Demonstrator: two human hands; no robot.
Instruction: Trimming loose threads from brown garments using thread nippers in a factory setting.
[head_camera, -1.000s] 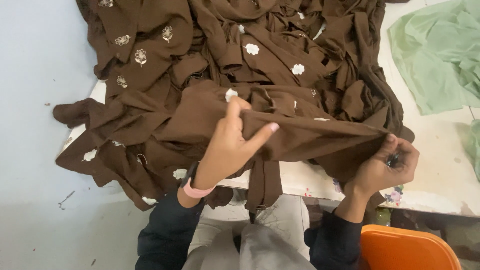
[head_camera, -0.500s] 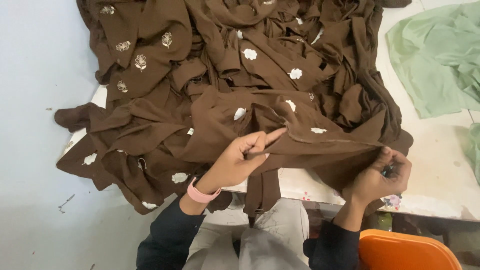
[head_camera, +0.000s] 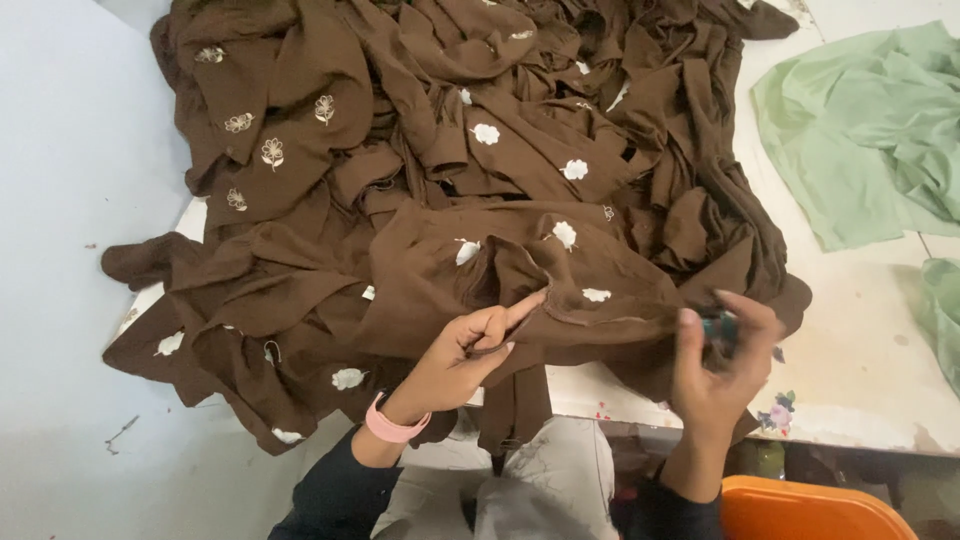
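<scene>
A big heap of brown cloth (head_camera: 450, 200) with small white and cream embroidered flowers covers the table. My left hand (head_camera: 470, 345), with a pink band at the wrist, pinches a folded hem of the brown cloth at the near edge, index finger stretched along the seam. My right hand (head_camera: 715, 365) hovers just right of that hem. Its fingers are curled round a small dark teal tool (head_camera: 718, 327), mostly hidden by them. A white flower patch (head_camera: 597, 295) lies between the two hands.
Pale green fabric (head_camera: 860, 140) lies on the white table (head_camera: 860, 370) at the right, with more at the far right edge. An orange chair back (head_camera: 810, 510) is at bottom right. My lap in grey trousers is below the table edge. Light floor lies to the left.
My left hand has gone from flat on the cloth to pinching the hem nearer me. My right hand has let go of the cloth's right end and lifted slightly.
</scene>
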